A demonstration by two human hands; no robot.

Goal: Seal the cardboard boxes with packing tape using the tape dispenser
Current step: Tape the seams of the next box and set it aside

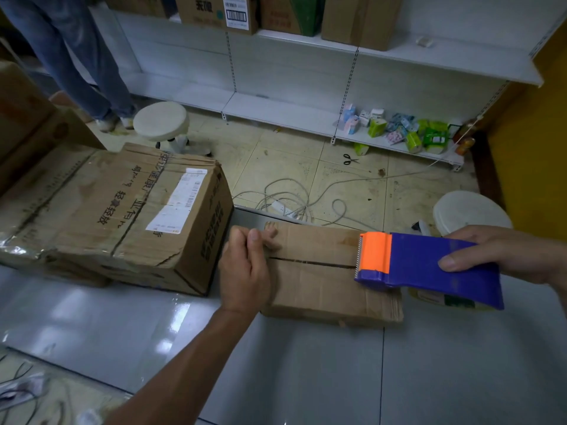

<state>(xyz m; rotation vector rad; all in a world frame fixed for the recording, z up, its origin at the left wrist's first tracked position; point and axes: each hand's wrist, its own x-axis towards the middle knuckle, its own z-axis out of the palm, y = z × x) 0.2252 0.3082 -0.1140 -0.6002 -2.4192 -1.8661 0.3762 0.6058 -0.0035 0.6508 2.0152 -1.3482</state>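
The small cardboard box (pixel 322 283) lies at the far edge of the glossy grey counter (pixel 306 363), a little right of the middle. Its two top flaps meet in a dark seam (pixel 310 262) that runs from left to right.

The left hand (pixel 245 271) holds the left end of this box. Its fingers are curled over the edge and the thumb lies on top.

The right hand (pixel 506 253) grips the blue tape dispenser (pixel 429 265) around its body, with the thumb on the near side. The orange cutter head (pixel 374 253) of the dispenser is at the right end of the seam, just over the box top. I cannot tell if it touches the cardboard.

A large cardboard box (pixel 122 216) with a white label (pixel 178 204) stands on the left part of the counter, just beside the small one.

Behind the counter, on the tiled floor, there are a white cable (pixel 291 194), black scissors (pixel 350 159) and a round white stool (pixel 161 121).
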